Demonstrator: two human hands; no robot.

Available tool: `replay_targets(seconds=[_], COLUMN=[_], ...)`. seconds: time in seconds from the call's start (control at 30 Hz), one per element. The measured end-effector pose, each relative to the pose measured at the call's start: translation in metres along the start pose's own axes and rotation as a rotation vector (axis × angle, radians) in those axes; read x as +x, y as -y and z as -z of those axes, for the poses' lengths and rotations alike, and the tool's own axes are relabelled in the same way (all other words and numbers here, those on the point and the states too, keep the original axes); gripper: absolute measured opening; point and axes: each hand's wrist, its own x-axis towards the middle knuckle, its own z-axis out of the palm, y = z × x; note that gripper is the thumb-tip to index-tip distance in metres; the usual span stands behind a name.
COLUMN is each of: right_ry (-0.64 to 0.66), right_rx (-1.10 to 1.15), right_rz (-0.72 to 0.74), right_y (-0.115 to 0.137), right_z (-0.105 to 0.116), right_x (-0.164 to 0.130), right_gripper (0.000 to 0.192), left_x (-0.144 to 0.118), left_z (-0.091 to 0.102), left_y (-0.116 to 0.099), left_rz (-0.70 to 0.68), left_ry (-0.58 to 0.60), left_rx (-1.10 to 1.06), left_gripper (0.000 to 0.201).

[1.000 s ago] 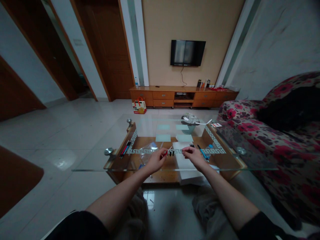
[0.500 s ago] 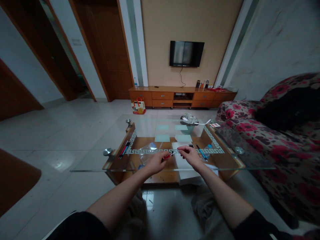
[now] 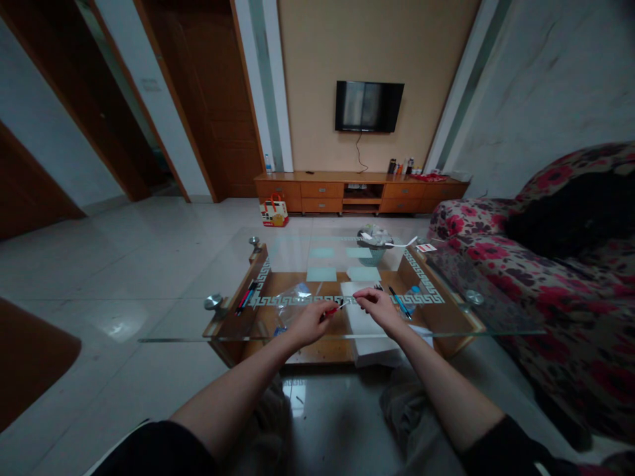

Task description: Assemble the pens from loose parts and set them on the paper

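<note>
Over the near part of the glass table point(image 3: 183, 324), my left hand point(image 3: 311, 321) is closed around a slim red pen point(image 3: 333, 309), whose thin pale end points right. Facing it, my right hand point(image 3: 377, 308) pinches at the fingertips, close to that pale end. What sits between those fingertips is too small to make out. To the left, several pens point(image 3: 247, 297) lie side by side. A blue pen point(image 3: 399, 303) lies right of my right hand.
Clear plastic packaging point(image 3: 295, 297) lies beyond my left hand. Below my right hand is a white box point(image 3: 377, 349) on the lower shelf. A basket point(image 3: 373, 254) stands past the table's far side. A flowered sofa point(image 3: 560, 291) is at right.
Both hands stay almost in place, with only a tiny shift at the fingertips. The view has moved very slightly.
</note>
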Motion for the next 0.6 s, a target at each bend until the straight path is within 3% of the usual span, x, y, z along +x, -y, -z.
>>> replay_targets(seconds=[0.6], right_ry=[0.055], right_rx=[-0.024], right_rz=[0.01], right_y=[-0.0018], right_z=[-0.0008], right_x=[-0.0002], right_gripper=[0.023], left_x=[-0.0001], left_z=[0.0009], left_y=[0.0004], left_rz=[0.0], left_ry=[0.025], left_rx=[-0.042], left_gripper=[0.03])
